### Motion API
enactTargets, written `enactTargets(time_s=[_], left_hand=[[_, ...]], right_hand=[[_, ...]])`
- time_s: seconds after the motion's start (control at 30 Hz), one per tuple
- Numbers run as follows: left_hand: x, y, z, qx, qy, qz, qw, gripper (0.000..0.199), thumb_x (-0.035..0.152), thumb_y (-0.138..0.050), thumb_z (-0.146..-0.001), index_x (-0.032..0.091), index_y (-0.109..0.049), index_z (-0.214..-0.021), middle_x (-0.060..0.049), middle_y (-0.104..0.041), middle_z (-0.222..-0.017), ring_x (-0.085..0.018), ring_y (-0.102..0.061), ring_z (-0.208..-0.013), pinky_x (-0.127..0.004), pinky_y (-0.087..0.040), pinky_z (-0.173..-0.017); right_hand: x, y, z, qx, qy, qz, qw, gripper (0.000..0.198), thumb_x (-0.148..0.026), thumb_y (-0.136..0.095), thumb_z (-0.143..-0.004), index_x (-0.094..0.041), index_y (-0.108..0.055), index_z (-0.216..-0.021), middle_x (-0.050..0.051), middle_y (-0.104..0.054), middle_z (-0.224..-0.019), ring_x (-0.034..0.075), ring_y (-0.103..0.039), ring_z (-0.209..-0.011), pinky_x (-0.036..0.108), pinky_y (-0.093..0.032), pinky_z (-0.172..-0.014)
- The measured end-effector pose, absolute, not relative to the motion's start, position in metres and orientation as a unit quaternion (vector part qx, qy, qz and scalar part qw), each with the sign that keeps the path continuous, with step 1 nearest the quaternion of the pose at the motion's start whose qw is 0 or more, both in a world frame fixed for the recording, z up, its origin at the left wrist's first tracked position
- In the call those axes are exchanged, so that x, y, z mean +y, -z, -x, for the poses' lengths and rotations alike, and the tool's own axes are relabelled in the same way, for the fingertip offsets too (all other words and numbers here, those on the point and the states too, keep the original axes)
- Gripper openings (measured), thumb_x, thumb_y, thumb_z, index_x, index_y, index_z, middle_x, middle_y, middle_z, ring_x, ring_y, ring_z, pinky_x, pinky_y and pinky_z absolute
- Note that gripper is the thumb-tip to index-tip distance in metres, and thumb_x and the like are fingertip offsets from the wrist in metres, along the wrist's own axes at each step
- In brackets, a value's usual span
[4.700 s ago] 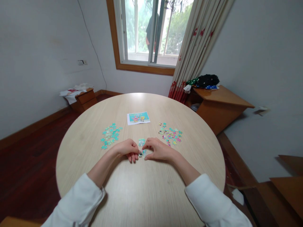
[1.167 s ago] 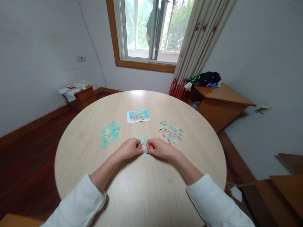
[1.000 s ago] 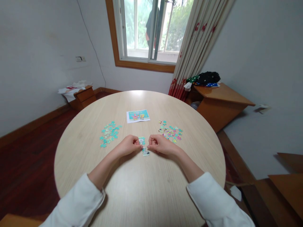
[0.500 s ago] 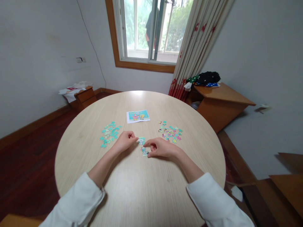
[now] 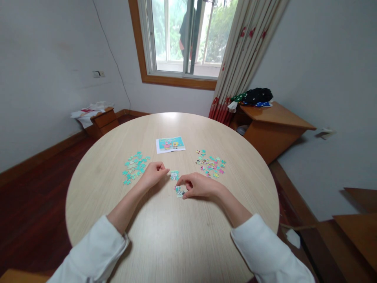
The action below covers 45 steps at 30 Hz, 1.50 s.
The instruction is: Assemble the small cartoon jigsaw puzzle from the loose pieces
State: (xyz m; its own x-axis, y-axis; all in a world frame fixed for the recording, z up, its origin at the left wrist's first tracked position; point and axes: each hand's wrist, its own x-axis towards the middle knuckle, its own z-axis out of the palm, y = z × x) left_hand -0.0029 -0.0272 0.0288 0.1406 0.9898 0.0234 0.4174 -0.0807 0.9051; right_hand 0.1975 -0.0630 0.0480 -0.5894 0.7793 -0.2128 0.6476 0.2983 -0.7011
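Note:
Two small joined patches of jigsaw puzzle lie in front of me. My left hand (image 5: 155, 174) is closed, thumb and forefinger together, just left of the upper puzzle section (image 5: 174, 175), with a narrow gap between. The lower puzzle section (image 5: 178, 192) is nearer to me, and my right hand (image 5: 196, 184) grips its right side, forefinger at the top edge and thumb at the lower right. Loose turquoise puzzle pieces (image 5: 135, 167) are spread to the left. Mixed-colour puzzle pieces (image 5: 211, 164) with pink and yellow are scattered to the right.
A reference picture (image 5: 171, 145) with cartoon figures lies beyond my hands on the round table (image 5: 176, 243). Behind stand a window and a curtain (image 5: 232, 59). Clothes sit on a wooden cabinet (image 5: 277, 118) at the right. Through the window a dark figure is partly visible.
My left hand has drawn slightly away from the upper puzzle section. My right hand and the lower section have shifted a little toward me, widening the gap between the sections.

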Motion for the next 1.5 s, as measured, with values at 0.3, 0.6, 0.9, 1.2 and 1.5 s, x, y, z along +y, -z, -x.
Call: enactTargets(time_s=[0.3,0.6,0.9,1.2,1.5], left_hand=[[-0.03,-0.031,0.003,0.545,-0.382,-0.613,0.427,0.03,0.04,-0.06,-0.06,0.018,-0.042,-0.05,0.007,-0.034,-0.044,-0.007,-0.029,-0.044,-0.022,-0.019,-0.046],[-0.027,-0.03,0.005,0.525,-0.428,-0.54,0.499,0.037,0.049,-0.06,-0.063,0.018,-0.041,-0.053,0.01,-0.027,-0.042,-0.005,-0.023,-0.039,-0.021,-0.016,-0.041],[-0.024,-0.029,0.006,0.509,-0.454,-0.486,0.547,0.037,0.049,-0.063,-0.063,0.014,-0.056,-0.068,0.012,-0.024,-0.039,-0.004,-0.02,-0.037,-0.02,-0.015,-0.04],[-0.026,-0.03,0.007,0.493,-0.462,-0.44,0.592,0.033,0.036,-0.068,-0.063,0.01,-0.06,-0.082,0.013,-0.026,-0.04,-0.004,-0.022,-0.036,-0.02,-0.014,-0.04],[-0.024,-0.025,0.008,0.479,-0.475,-0.414,0.611,0.028,0.027,-0.069,-0.06,0.011,-0.06,-0.082,0.012,-0.028,-0.038,-0.003,-0.023,-0.036,-0.018,-0.016,-0.039]], right_hand=[[-0.064,-0.049,-0.198,-0.789,-0.409,0.449,0.097,0.039,-0.026,-0.075,-0.063,-0.019,-0.065,-0.1,-0.006,-0.048,-0.06,0.007,-0.043,-0.054,0.02,-0.029,-0.053],[-0.052,-0.037,-0.206,-0.718,-0.427,0.485,0.258,0.023,-0.033,-0.055,-0.079,-0.013,-0.064,-0.076,-0.003,-0.046,-0.056,0.008,-0.036,-0.054,0.022,-0.027,-0.052],[-0.027,-0.031,-0.232,-0.639,-0.271,0.577,0.43,0.027,-0.032,-0.044,-0.079,-0.015,-0.062,-0.088,-0.002,-0.047,-0.06,0.011,-0.04,-0.054,0.024,-0.032,-0.053],[-0.007,-0.018,-0.296,-0.565,-0.121,0.705,0.412,0.035,-0.009,-0.039,-0.07,-0.012,-0.065,-0.093,0.009,-0.061,-0.088,0.017,-0.055,-0.08,0.028,-0.041,-0.076],[-0.003,-0.001,-0.317,-0.575,-0.112,0.755,0.294,0.032,-0.013,-0.047,-0.071,-0.016,-0.07,-0.094,0.008,-0.066,-0.096,0.017,-0.059,-0.084,0.027,-0.043,-0.079]])
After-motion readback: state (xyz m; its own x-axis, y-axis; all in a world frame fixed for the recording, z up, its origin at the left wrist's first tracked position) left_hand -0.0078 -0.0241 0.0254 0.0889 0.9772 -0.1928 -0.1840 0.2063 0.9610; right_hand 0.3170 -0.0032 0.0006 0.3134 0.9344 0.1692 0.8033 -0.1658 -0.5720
